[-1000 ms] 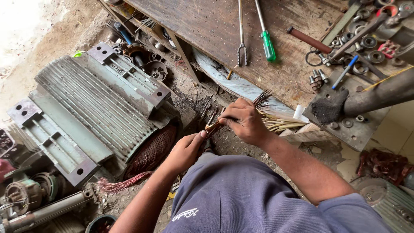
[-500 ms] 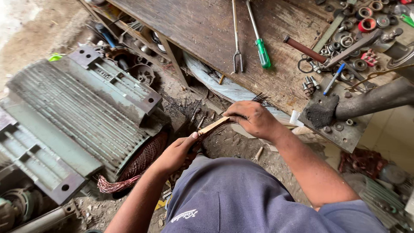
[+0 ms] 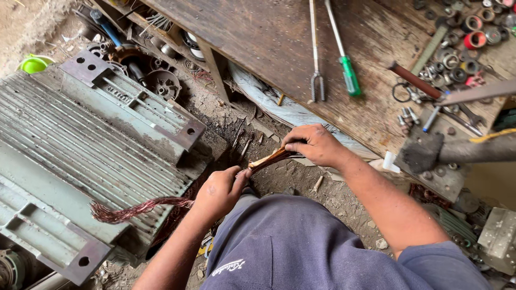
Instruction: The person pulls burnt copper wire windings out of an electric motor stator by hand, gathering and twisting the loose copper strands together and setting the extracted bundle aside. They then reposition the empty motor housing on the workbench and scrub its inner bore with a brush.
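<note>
My left hand (image 3: 217, 192) is curled shut, thumb and fingers pinching the near end of a thin bundle of reddish-brown copper wire strands (image 3: 269, 159). The bundle runs up and to the right into my right hand (image 3: 314, 145), which is closed around its far end, so the strands stretch taut between both fists, above the dirt floor just in front of my knees.

To the left sits a large grey ribbed metal motor housing (image 3: 80, 150), with a loose tail of dark red copper winding wire (image 3: 134, 208) trailing from its near side. The ground (image 3: 301, 182) under my hands is bare dusty earth strewn with chips. Far and right stands a worn brown wooden workbench (image 3: 269, 43), carrying a green-handled screwdriver (image 3: 348, 75), a pair of slim steel tongs (image 3: 317, 80) and, further right, a scatter of small bearings and rings (image 3: 467, 32).

Compared with half a second ago, my hands hold the same grip, and the view has drifted so the housing sits lower and closer.
</note>
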